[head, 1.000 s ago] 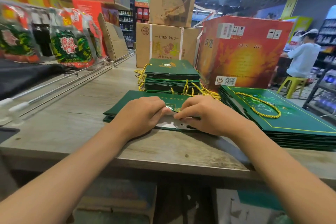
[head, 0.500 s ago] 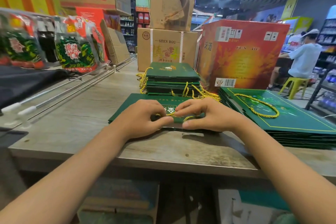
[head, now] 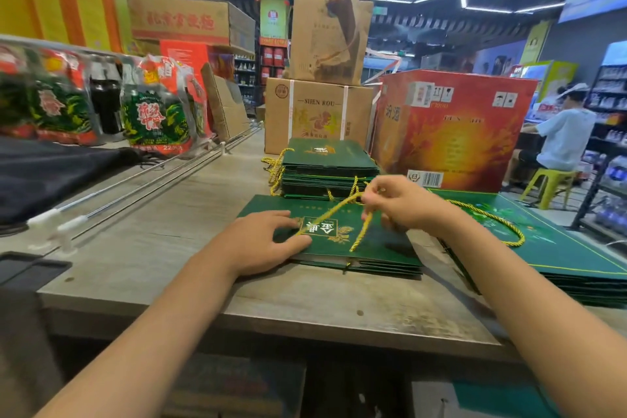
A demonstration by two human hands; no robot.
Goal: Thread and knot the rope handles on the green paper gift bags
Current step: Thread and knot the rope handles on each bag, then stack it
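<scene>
- A yellow rope (head: 334, 211) is pinched between the curled fingertips of the right hand (head: 402, 205), which is raised just above the flat green bag (head: 373, 241).
- From that pinch, one strand is drawn taut down toward 8 o'clock, and a second strand hangs down to a loose end on the bag's face.
- The far end of the taut strand is met by the left hand (head: 263, 243), whose fingers are spread and nearly straight, pressed flat on the bag's left part; nothing is gripped by it.
- Both forearms are stretched forward from the lower corners, the right wrist lifted, the left wrist laid low on the wooden table (head: 169, 248).
- The bag is seen at the centre, atop a thin pile at the table's near edge.
- At 12 o'clock from it a stack of bags (head: 327, 166) with rope handles is set; at 3 o'clock a second pile (head: 559, 258) is laid, a rope loop on top.
</scene>
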